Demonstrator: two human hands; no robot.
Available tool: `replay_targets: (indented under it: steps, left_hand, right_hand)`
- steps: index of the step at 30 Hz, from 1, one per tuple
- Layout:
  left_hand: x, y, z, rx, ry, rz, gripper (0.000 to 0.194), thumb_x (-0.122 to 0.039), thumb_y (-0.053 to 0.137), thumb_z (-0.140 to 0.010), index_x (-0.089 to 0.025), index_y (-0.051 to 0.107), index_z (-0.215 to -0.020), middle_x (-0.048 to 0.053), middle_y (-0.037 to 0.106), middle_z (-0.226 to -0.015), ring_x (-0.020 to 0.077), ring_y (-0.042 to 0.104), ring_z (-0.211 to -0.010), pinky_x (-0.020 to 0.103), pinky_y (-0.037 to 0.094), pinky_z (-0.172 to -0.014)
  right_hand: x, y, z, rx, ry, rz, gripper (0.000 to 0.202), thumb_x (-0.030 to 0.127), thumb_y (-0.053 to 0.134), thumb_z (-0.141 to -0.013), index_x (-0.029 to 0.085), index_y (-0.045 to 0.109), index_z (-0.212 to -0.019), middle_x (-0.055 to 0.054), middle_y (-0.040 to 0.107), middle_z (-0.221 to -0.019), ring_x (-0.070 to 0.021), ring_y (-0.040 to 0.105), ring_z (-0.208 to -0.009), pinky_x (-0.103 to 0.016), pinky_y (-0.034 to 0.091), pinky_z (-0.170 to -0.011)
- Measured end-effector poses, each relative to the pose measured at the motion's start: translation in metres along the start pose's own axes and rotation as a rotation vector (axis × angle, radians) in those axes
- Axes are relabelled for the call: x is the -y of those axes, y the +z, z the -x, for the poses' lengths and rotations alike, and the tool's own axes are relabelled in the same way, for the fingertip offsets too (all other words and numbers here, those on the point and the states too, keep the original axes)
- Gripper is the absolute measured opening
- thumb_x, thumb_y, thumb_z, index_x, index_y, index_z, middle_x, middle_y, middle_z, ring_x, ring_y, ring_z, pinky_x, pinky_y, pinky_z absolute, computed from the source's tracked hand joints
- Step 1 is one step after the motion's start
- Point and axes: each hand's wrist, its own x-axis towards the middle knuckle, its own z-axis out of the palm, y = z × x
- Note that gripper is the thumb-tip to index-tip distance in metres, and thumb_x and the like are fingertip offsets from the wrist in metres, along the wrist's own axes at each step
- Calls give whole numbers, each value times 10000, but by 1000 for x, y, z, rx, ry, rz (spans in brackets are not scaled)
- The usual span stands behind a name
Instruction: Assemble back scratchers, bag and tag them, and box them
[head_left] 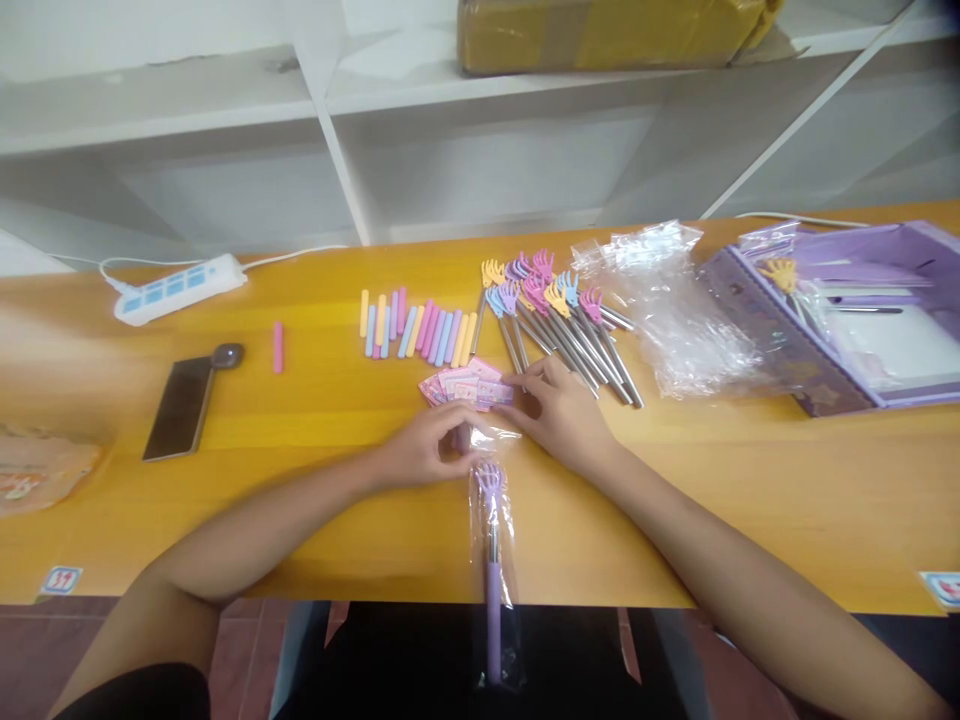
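- Purple scratcher [493,600] in its clear bag [510,540] lies just below my left hand [427,447], crossing the table's [337,540] near edge.
- Its claw points away from me, handle toward my body; the long axis runs nearly straight.
- My left fingers curl at the bag's top, my right hand [566,415] at the cards [461,385]; blur hides whether either pinches.

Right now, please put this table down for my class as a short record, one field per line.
left hand: at the top of a clear bag, a purple back scratcher inside
right hand: fingertips at the pink cards
beyond hands: coloured sticks, unbagged scratchers
far left: phone, power strip
far right: purple box
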Motion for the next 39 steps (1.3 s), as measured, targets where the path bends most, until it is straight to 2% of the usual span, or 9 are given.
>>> replay_targets:
  steps: [2,7,10,13,20,29,32,34,39]
  left_hand:
    - [0,0,0,-24,35,4,309,-230,762,-938,-203,693,-1238,51,696,-1029,143,621,-803,277,536,-750]
    - [-2,0,-1,-68,45,28,220,-233,737,-969,-180,715,-1182,70,732,-1045,139,655,-817,269,555,-759]
    - [-2,1,-2,-91,33,62,196,-275,756,-975,-169,724,-1138,73,744,-1026,136,654,-790,269,551,-746]
    - [-2,1,-2,-113,-9,103,160,-309,734,-1004,-166,712,-1074,64,735,-980,142,654,-803,274,541,-759]
    - [2,1,1,-163,-78,210,221,-387,610,-1088,-183,614,-1002,24,642,-921,140,621,-804,280,527,-762]
    - [7,9,2,-278,-103,356,167,-347,632,-1087,-229,522,-1130,1,651,-939,113,666,-747,247,574,-703]
    - [8,7,1,-266,-7,241,94,-310,579,-1110,-218,600,-1104,1,631,-937,96,655,-705,246,560,-691]
    - [7,4,0,-239,56,123,184,-293,535,-1124,-200,668,-1038,15,629,-936,96,653,-705,254,556,-704]
    - [4,-2,0,-209,-17,97,246,-304,513,-1130,-186,724,-1086,53,684,-1026,112,692,-740,273,574,-743]
  right_hand:
    - [-1,1,0,1,11,-26,387,480,759,-991,194,752,-1252,-113,649,-1109,-253,663,-992,-416,547,-836]
    - [1,0,-3,-11,33,-118,332,469,770,-983,199,726,-1172,-107,661,-1087,-244,656,-992,-395,547,-850]
    - [5,-2,-4,-9,61,-219,240,427,744,-1007,195,681,-994,-68,676,-940,-192,636,-835,-332,509,-744]
    - [10,-4,-4,5,144,-362,296,452,730,-1019,197,639,-899,-19,653,-773,-136,564,-647,-278,440,-611]
    - [9,-3,-3,-51,201,-472,311,511,726,-1011,210,678,-1074,-21,725,-849,-125,578,-618,-265,453,-598]
    - [11,-5,-2,-9,281,-456,271,471,685,-1025,207,686,-962,-15,678,-781,-136,532,-604,-284,403,-595]
    - [12,-7,-5,-34,218,-474,296,481,653,-1045,202,684,-952,-53,707,-934,-144,571,-698,-292,442,-653]
    - [13,-8,-6,-74,186,-480,309,484,643,-1050,199,672,-938,-69,699,-983,-153,595,-762,-297,465,-685]
    - [19,-9,-6,-149,320,-720,305,503,656,-1049,219,565,-983,11,617,-734,-122,564,-586,-279,468,-574]
